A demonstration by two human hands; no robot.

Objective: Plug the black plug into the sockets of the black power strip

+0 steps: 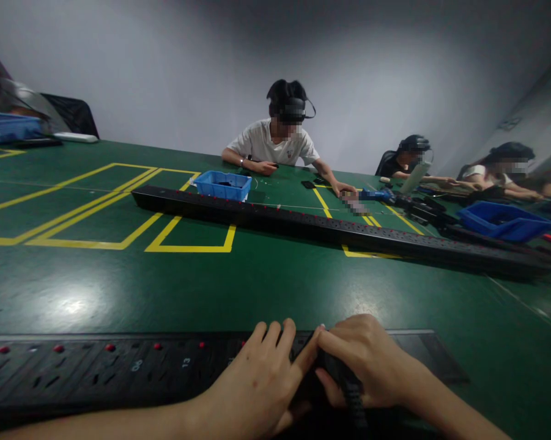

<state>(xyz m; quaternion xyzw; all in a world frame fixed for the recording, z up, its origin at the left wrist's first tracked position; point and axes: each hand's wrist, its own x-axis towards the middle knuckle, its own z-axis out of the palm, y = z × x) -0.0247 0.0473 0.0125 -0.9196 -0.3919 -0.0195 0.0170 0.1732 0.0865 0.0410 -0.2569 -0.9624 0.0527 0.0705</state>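
Green tabletop; right fingers curled around black cable

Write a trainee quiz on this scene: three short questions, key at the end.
1. Which hand holds the black cable?
A) left hand
B) right hand

2. True or false: the blue basket near the middle stands beyond the far power strip.

3. Fill in the colour: the tape lines on the green table are ____.

Key: 1. B; 2. True; 3. yellow.
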